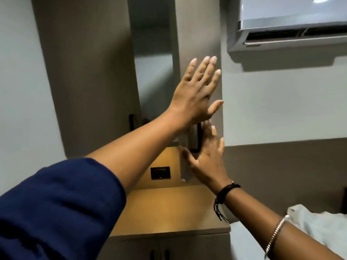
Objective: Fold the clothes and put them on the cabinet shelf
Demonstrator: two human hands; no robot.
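Both my hands rest flat on the right-hand grey cabinet door point(199, 34). My left hand point(197, 92) is higher up, fingers spread, holding nothing. My right hand point(206, 154) lies just below it, beside the door's black handle point(198, 137), fingers apart and empty. A narrow dark gap point(152, 59) shows between this door and the left cabinet door point(90, 72), which has its own black handle point(131, 121). A white cloth point(319, 222) lies at the lower right. No shelf or folded clothes can be seen inside the gap.
A wooden counter point(169, 209) sits below the tall doors, with a black socket plate point(160, 173) on its back panel and lower cabinet doors point(159, 250) under it. An air conditioner point(293, 21) hangs on the wall at the upper right.
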